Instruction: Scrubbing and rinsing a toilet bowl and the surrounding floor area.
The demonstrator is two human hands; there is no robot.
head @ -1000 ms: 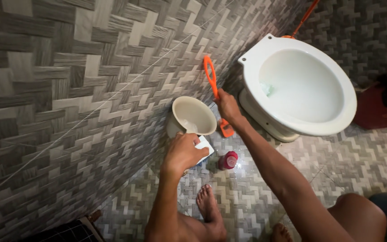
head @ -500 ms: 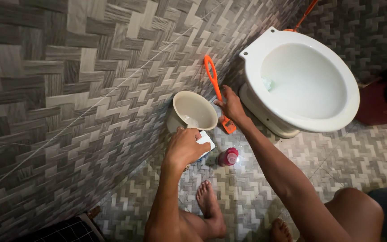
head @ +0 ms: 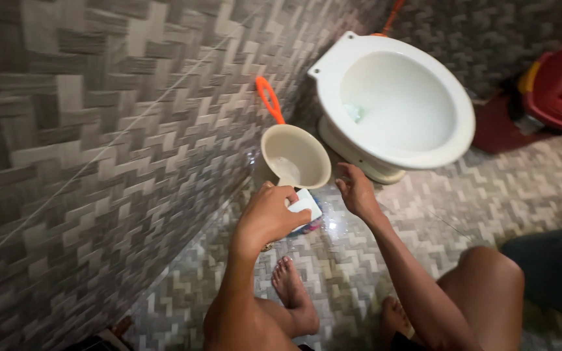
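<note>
Gripping a white packet (head: pixel 306 201) on the floor near the cream bucket (head: pixel 296 156), the left hand (head: pixel 269 216) is clenched; the right hand (head: pixel 358 192) hovers released, just right of it

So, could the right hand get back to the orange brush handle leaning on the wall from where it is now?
Probably yes. The right hand hangs open just right of the cream bucket, holding nothing. The orange brush handle sticks up behind the bucket against the wall; only the bucket rim stands between, so the hand would reach over it.

Grey herringbone-tiled wall (head: pixel 99 130), floor (head: pixel 489 195); white toilet (head: pixel 453 140).
</note>
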